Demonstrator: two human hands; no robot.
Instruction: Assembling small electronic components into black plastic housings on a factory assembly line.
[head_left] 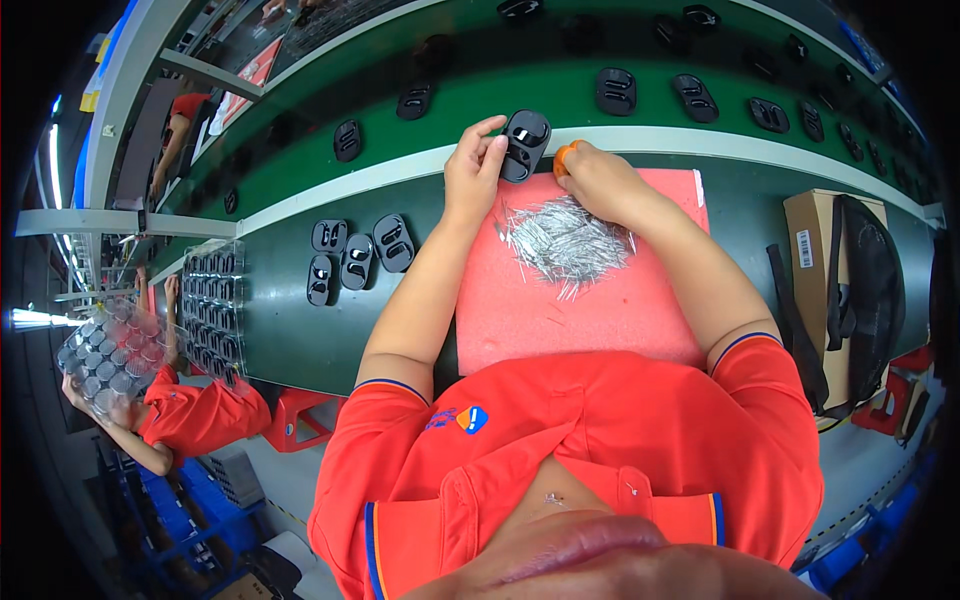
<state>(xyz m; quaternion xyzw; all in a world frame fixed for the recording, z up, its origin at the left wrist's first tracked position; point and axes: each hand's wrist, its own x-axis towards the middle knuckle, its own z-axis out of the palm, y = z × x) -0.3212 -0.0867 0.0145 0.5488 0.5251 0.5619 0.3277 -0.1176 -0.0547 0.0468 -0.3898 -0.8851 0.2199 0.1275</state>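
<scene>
My left hand (475,172) grips a black oval case (525,145) by its left edge, thumb in front. Two shaped recesses with shiny parts show on the case's face, like an earbud case. My right hand (602,183) is closed around a small orange object (567,158), just right of the case and apart from it; most of that object is hidden by the fingers, so its kind cannot be told. Below both hands, a loose pile of thin silver pins (568,242) lies on a pink foam pad (590,325).
Several black cases (357,262) lie on the green table left of my arm, beside a clear tray of cases (213,310). More sit on the green conveyor (560,90) beyond a white rail. A cardboard box (808,235) and black bag (870,300) stand right. A co-worker (205,415) holds a clear tray.
</scene>
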